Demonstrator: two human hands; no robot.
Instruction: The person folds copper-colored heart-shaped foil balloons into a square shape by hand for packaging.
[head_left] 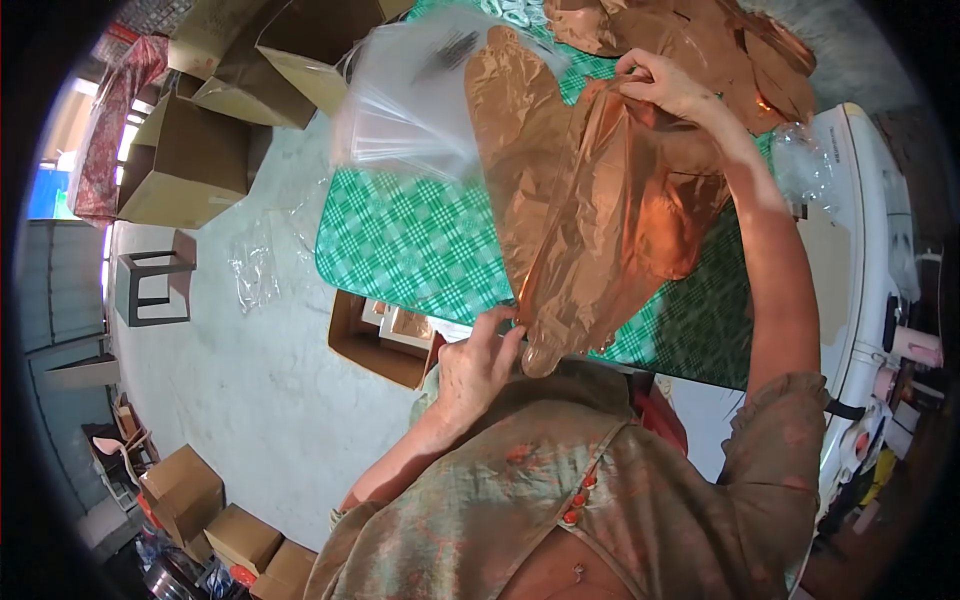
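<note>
A flat, uninflated copper-coloured foil balloon (570, 230) lies spread over the green checked tablecloth (410, 235), its near end reaching my body. My left hand (480, 360) pinches its near left edge between thumb and fingers. At the far side, my right hand (665, 88) is closed on the balloon's upper edge, with the arm stretched out along the right. More copper foil balloons (690, 35) lie in a heap beyond my right hand. Left of the balloon is a fanned stack of clear plastic bags (410, 120).
An open cardboard box (365, 350) stands below the table's left edge. Larger open boxes (190, 165) are at the upper left, near a small stool (155, 278). A white appliance (865, 250) stands to the right. More boxes (185, 490) sit at the lower left.
</note>
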